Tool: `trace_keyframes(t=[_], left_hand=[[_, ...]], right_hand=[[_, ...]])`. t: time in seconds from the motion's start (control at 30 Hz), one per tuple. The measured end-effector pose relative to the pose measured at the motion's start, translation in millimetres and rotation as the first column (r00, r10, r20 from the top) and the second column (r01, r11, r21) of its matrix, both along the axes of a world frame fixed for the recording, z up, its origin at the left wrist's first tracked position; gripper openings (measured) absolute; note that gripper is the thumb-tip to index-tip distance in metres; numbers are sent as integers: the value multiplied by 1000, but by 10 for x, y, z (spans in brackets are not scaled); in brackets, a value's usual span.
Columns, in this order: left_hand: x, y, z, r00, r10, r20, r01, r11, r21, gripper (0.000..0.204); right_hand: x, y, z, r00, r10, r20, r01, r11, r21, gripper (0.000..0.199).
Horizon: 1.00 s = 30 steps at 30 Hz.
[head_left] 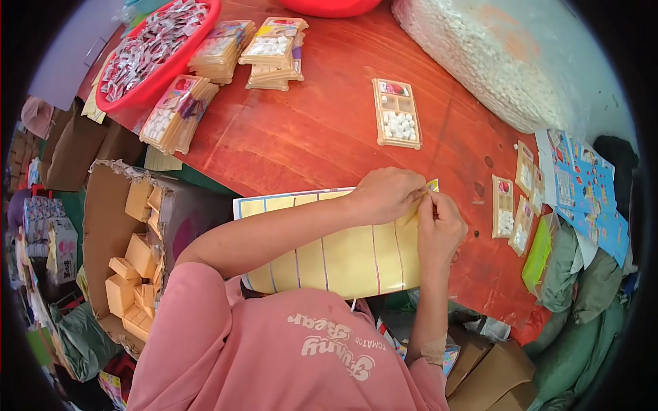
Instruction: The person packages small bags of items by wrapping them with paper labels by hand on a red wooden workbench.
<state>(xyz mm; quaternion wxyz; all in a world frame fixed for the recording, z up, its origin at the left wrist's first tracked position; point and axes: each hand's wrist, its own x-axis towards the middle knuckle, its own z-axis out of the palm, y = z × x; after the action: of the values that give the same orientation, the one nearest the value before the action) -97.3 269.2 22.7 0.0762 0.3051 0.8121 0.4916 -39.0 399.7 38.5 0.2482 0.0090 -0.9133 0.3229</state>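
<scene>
A pale yellow sheet with coloured lines across it lies at the near table edge, reaching over my lap. My left hand has its fingers pinched together at the sheet's far right corner. Close beside it, my right hand pinches the same corner, where the sheet is bent up into a fold. The fingertips of both hands meet there; exactly what lies between them is partly hidden. Beyond the hands, a small tan compartment tray holds white pieces and a red-pictured packet.
At the far left, a red basin holds many small packets, beside stacks of filled trays. More trays lie at the right. A large clear bag of white pieces stands far right. A cardboard box of tan trays stands left.
</scene>
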Motion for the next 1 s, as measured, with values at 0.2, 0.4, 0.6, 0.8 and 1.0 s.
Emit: trace_keyframes(t=[0.2,0.4,0.6,0.8,1.0], left_hand=[[50,55,-41,988,-15,-151,27,997,78,11],[82,117,18,997,-31,77,22,993,114,13],[-63,115,-12,986,0,167,-9,999,54,14],[-43,253,138,993,-19,120,33,994,-109,27],[42,203,92,987,-71,144,88,990,-114,26]], right_hand=[[55,82,-62,997,-38,-66,32,995,-94,6],[86,182,-190,995,-78,-64,63,977,-206,3],[161,466,-158,949,108,297,240,366,-899,13],[232,674,144,983,181,26,-149,875,-461,25],[49,839,108,896,443,-36,-425,877,223,26]])
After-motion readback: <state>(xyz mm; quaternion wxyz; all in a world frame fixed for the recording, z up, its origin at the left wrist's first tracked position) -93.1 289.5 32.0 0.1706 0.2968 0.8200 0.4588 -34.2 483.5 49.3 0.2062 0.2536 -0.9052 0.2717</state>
